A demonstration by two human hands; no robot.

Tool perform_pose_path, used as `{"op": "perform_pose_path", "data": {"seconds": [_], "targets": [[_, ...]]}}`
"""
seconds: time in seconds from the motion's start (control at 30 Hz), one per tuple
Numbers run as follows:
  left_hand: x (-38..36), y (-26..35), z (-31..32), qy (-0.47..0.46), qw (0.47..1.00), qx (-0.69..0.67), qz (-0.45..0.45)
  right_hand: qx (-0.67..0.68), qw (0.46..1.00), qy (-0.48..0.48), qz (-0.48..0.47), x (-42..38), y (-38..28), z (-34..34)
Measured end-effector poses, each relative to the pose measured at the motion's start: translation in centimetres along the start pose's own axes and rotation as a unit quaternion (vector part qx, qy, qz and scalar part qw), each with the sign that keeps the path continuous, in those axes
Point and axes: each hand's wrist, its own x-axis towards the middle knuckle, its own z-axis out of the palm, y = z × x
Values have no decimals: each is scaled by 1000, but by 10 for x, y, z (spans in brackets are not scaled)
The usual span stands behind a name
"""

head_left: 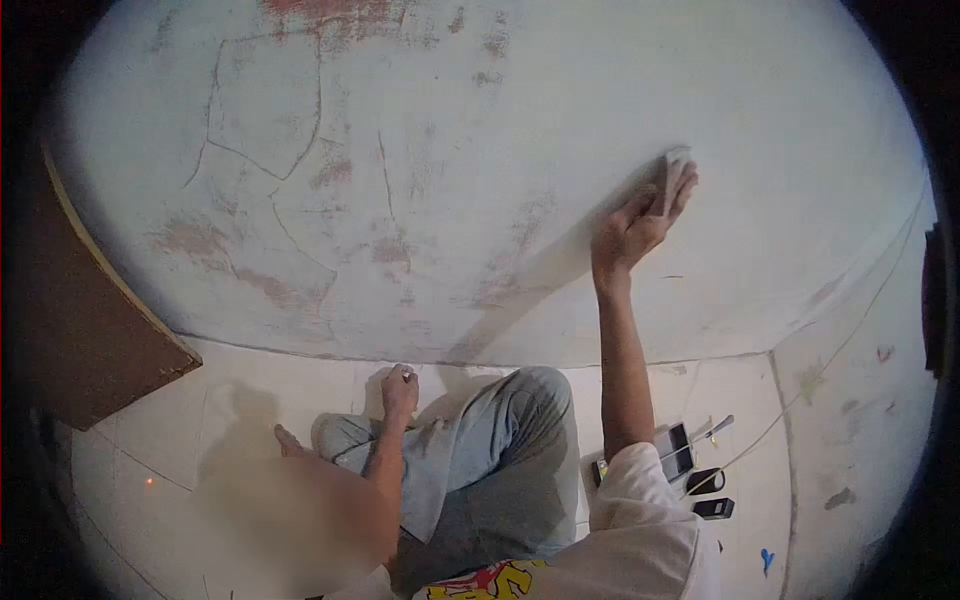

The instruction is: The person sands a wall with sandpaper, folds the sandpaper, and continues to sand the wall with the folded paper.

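My right hand (630,228) reaches up against the whitish wall (560,110), its fingers wrapped round a folded whitish sheet (678,172). That sheet is pressed flat to the wall's surface, and the arm casts a long shadow down to the left. Low down, close to the foot of the wall, my left hand (400,390) is closed above my bent knee in grey-blue jeans (490,440). A small pale spot shows at its fingertips; what it holds, if anything, I cannot tell. Cracks and reddish worn patches (265,285) mark the wall's left half.
On the tiled floor (740,385) to my right lie a dark tray (675,450), a black cylinder (706,482), a small black box (713,509) and a blue item (767,560). A thin cable (800,400) crosses there. A brown board (100,310) stands at the left.
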Motion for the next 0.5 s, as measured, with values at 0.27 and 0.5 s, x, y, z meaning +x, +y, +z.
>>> {"op": "perform_pose_path", "data": {"seconds": [0.27, 0.5], "targets": [[-5, 12, -6, -33, 999, 14, -35, 20, 903, -381, -199, -145, -12, -13], [2, -6, -1, -32, 999, 34, -2, -59, 980, -140, -127, -72, -4, 13]]}}
